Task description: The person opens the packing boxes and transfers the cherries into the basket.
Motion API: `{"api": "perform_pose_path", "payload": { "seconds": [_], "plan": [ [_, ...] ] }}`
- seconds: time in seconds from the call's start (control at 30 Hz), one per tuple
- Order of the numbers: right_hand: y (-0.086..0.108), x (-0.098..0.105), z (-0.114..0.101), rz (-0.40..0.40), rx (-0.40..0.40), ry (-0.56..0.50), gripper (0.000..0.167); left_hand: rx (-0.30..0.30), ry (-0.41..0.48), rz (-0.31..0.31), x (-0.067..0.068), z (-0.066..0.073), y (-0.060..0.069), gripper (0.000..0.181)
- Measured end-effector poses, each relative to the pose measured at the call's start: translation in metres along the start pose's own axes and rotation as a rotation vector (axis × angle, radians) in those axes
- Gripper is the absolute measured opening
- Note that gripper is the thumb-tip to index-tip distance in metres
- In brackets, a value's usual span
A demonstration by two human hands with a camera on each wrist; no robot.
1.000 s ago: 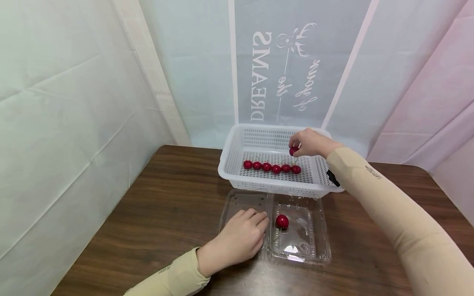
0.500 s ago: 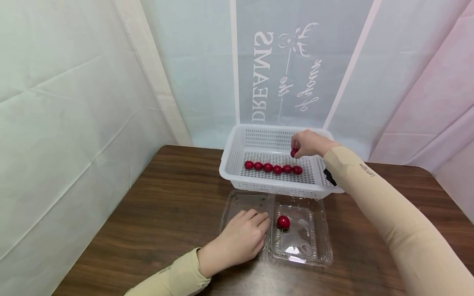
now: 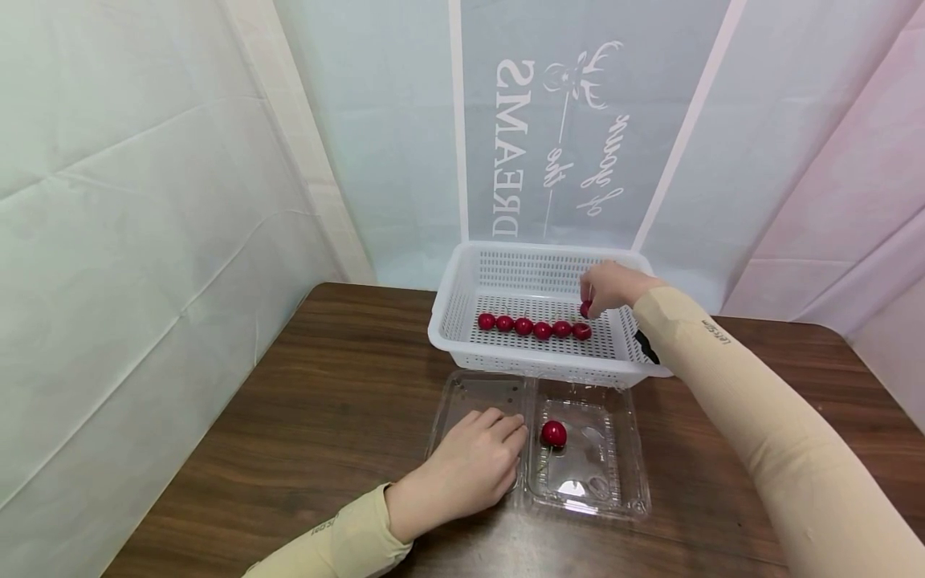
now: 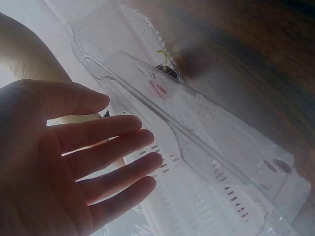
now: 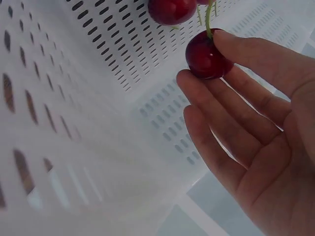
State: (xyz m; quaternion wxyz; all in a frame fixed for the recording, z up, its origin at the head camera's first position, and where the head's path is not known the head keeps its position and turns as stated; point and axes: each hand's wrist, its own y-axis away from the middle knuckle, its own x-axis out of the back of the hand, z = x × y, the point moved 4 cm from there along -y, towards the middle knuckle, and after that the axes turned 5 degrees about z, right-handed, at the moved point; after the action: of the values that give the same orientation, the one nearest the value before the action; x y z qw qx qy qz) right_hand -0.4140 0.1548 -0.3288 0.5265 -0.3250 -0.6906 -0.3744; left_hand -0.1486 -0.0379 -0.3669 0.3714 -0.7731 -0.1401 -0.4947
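Note:
My right hand (image 3: 613,286) pinches a dark red cherry (image 5: 209,55) between thumb and fingertips, its green stem pointing up in the right wrist view. It is over the right part of the white perforated basket (image 3: 439,321). Below it, a row of several cherries (image 3: 542,330) crosses the basket floor. My left hand (image 3: 470,457) rests at the lid (image 3: 482,391) of a clear plastic clamshell box, near its hinge; the left wrist view shows its fingers (image 4: 113,157) extended and holding nothing. One cherry with a stem (image 3: 553,433) sits in the box's right half (image 3: 588,457).
The basket stands behind the clamshell on a dark wooden table (image 3: 347,369). Pale cloth (image 3: 181,201) hangs at the left, and a printed curtain (image 3: 556,144) hangs close behind the basket. My right forearm spans the table's right side.
My right hand has moved slightly right and lower toward the basket floor with its cherry, close to the row's right end. The left hand keeps its place on the lid.

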Motion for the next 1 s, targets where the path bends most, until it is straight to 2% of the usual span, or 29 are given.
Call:
{"api": "perform_pose_path", "payload": {
  "seconds": [0.23,0.47,0.67,1.0],
  "plan": [
    [0.002,-0.003,0.003,-0.032,-0.036,0.011,0.024,0.003,0.002,0.004,0.000,0.000,0.001,0.028],
    [0.003,-0.010,0.010,-0.077,-0.097,-0.045,0.022,-0.002,-0.001,0.004,0.000,0.000,0.001,0.028],
    [0.008,-0.011,0.012,-0.094,-0.112,-0.084,0.023,-0.003,0.005,0.003,0.000,0.000,0.001,0.028],
    [0.012,-0.014,0.012,-0.144,-0.148,-0.088,0.022,-0.003,0.000,0.008,-0.001,-0.001,0.000,0.029]
  ]
}}
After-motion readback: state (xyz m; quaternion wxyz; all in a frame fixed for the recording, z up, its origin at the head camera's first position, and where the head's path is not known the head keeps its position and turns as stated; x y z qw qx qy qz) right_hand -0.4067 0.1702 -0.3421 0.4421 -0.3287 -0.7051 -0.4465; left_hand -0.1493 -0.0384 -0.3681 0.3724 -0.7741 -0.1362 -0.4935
